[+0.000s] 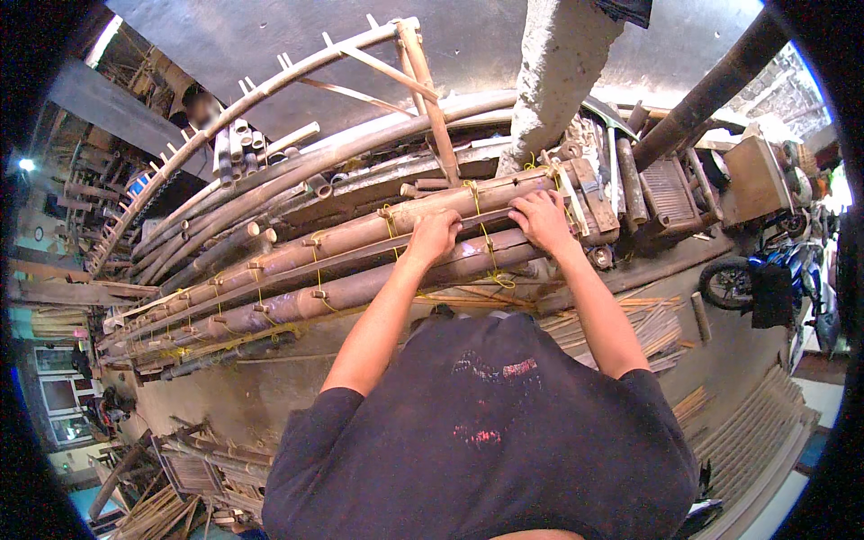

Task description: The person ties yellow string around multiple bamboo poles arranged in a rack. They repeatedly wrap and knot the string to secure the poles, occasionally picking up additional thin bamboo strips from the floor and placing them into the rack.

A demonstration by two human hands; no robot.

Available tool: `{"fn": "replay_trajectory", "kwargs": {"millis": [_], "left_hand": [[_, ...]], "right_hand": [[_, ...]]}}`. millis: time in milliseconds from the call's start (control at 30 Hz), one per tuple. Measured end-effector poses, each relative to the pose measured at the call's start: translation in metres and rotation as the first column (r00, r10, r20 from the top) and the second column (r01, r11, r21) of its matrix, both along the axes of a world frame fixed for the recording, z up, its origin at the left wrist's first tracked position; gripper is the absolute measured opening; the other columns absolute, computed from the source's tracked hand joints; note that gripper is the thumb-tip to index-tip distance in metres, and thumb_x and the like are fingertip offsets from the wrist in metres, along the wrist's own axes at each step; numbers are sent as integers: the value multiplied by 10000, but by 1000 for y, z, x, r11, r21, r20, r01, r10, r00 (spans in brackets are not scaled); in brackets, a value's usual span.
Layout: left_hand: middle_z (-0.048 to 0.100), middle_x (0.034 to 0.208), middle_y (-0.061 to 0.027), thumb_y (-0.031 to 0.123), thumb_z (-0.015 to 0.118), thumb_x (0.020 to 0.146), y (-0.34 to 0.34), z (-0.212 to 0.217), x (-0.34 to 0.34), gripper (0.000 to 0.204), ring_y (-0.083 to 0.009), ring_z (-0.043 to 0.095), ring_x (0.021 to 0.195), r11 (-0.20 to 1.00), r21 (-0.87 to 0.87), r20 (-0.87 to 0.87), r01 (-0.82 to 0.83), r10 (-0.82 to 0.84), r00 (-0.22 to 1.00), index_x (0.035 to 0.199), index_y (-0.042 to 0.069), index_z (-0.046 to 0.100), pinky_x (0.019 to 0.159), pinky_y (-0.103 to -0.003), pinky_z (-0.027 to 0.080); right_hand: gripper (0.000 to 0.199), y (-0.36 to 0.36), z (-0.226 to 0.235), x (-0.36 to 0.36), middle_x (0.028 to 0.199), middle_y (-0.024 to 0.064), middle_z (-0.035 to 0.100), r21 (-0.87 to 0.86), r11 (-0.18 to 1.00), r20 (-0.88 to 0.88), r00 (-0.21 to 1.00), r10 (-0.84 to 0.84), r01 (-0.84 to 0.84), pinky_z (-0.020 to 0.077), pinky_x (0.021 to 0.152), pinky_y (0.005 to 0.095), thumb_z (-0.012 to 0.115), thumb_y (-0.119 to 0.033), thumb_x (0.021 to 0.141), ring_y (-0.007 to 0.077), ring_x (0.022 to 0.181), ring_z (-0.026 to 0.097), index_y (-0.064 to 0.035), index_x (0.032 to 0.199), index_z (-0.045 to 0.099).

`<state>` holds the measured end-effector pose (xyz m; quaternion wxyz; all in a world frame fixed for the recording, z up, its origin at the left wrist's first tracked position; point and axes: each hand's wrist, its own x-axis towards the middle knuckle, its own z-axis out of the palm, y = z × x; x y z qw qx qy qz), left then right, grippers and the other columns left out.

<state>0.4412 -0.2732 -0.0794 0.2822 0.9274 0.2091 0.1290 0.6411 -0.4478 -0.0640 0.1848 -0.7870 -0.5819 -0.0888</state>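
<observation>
Two long brown bamboo poles lie side by side across the view, the far pole (346,236) and the near pole (360,286). Between them runs a long dark flat strip (486,219). My left hand (435,236) is closed over this strip, fingers curled and pressed together. Further right, my right hand (542,220) grips the strip near its right end, between the poles; its fingertips are partly hidden. Yellow cord (490,252) is looped around the poles at several places, one loop between my hands. Short pegs stick out of the poles.
A curved bamboo frame with pegs (270,84) rises beyond, before more stacked poles (243,193). A rough pale pillar (562,76) stands behind my right hand. Wooden blocks (594,193) sit at the poles' right end. Split bamboo strips (621,328) lie below; a motorbike (774,279) is at right.
</observation>
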Motion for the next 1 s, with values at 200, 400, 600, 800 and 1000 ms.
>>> {"fn": "replay_trajectory", "kwargs": {"millis": [200,400,600,800,1000], "left_hand": [[679,897,-177,215,622,850,-7,-3,5,160,-381,636,892,998,53,-145,-22,30,989,943,89,657,801,-504,472],[683,892,-171,254,625,859,-19,5,24,171,-399,639,870,999,36,-102,-10,14,995,931,101,650,759,-515,497],[683,910,-170,316,634,854,-8,-3,24,237,-391,642,897,1000,-26,-151,13,-17,988,953,102,665,778,-507,503],[680,977,-161,334,671,805,2,-15,39,288,-359,634,962,981,-151,-128,120,-140,982,952,87,692,825,-476,491],[679,983,-169,330,648,815,27,-44,39,303,-373,638,939,959,-132,-59,249,-258,964,979,78,682,818,-473,498]], "right_hand": [[205,-1,-9,17,887,39,647,-140,987,-82,994,67,-79,379,914,461,611,-371,873,239,933,598,-187,952,656],[283,-8,31,-23,1019,99,620,175,984,-10,999,41,-39,410,872,396,680,-327,833,290,936,575,-117,1021,661],[302,-38,-18,-99,898,65,649,-38,996,-964,267,-13,-86,479,729,317,560,-312,960,170,832,608,-25,989,648],[347,-43,-31,-119,928,10,652,-215,966,-806,-585,-93,143,476,766,295,539,-352,970,122,803,592,-79,1172,609],[339,-16,-26,-120,901,8,651,-218,966,-751,-656,-75,140,474,777,307,520,-351,973,133,802,595,-86,1160,619]]}}
